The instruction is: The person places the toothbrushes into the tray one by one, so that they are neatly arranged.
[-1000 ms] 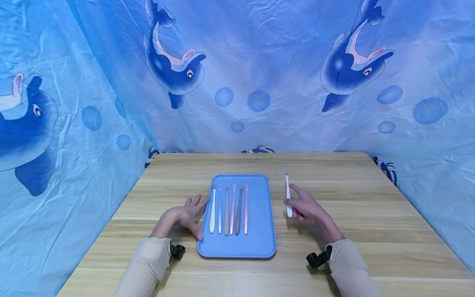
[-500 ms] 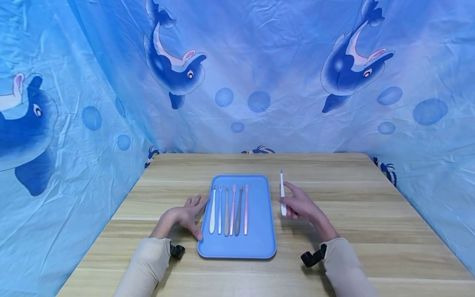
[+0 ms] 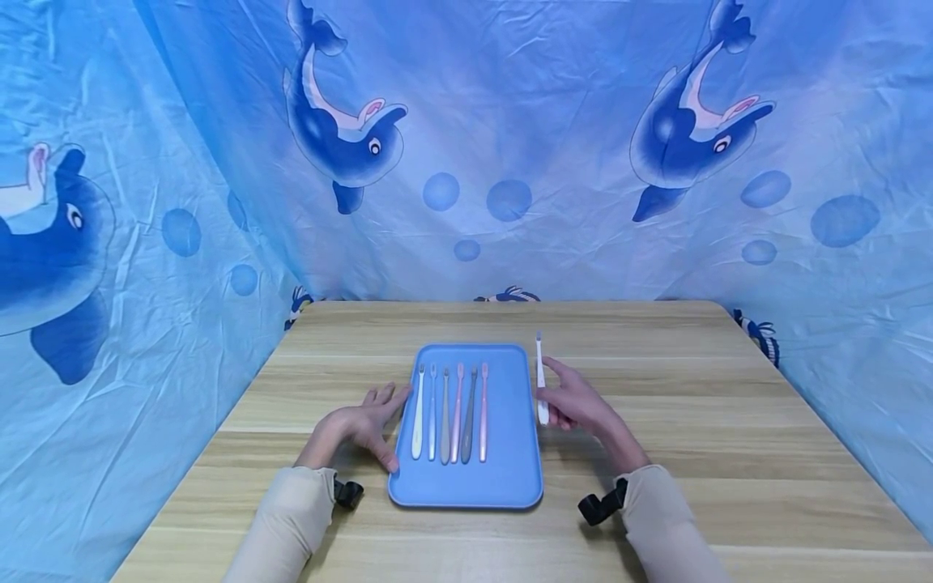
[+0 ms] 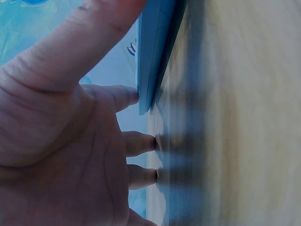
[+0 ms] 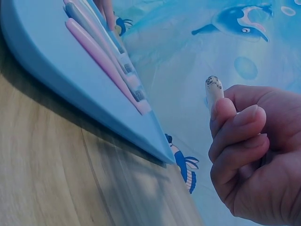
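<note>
Several toothbrushes lie side by side on a blue tray (image 3: 503, 486), heads toward the far end. Among them are a cream toothbrush (image 3: 417, 421) at the left, a dark grey toothbrush (image 3: 468, 421) and a pink toothbrush (image 3: 483, 421) at the right. My right hand (image 3: 576, 401) pinches a white toothbrush (image 3: 541, 385) by its handle, head pointing away, close beside the tray's right edge. In the right wrist view, the handle end (image 5: 214, 87) pokes out above the curled fingers. My left hand (image 3: 364, 421) rests with spread fingers at the tray's left edge, thumb and index finger touching it.
The tray stands on a wooden table (image 3: 692, 389). A blue cloth (image 3: 554, 259) printed with dolphins hangs behind the table and along its sides. Black wrist cameras sit at both cuffs.
My right hand has moved left with the white toothbrush, from well right of the tray to right by its edge. The left hand and the tray have stayed in place.
</note>
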Demonstrator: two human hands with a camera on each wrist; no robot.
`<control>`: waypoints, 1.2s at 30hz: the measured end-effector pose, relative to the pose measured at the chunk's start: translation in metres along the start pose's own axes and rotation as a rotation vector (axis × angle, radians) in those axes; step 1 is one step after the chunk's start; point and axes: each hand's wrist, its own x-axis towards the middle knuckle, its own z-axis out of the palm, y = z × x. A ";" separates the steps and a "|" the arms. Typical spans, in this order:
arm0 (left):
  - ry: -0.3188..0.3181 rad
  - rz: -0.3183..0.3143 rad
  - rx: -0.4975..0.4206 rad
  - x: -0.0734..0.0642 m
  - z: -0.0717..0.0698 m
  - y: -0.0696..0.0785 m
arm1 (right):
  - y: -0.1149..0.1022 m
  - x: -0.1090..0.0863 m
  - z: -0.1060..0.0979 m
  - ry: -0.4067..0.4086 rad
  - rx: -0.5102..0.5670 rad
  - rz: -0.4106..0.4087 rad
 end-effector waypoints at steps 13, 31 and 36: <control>-0.006 -0.008 -0.006 0.002 -0.001 0.000 | -0.001 0.004 0.015 -0.015 0.014 -0.009; -0.006 -0.009 -0.008 0.004 0.000 -0.001 | 0.006 0.009 0.031 -0.010 -0.037 0.055; -0.005 -0.003 0.001 0.004 0.001 -0.002 | 0.006 0.007 0.030 -0.008 -0.047 0.064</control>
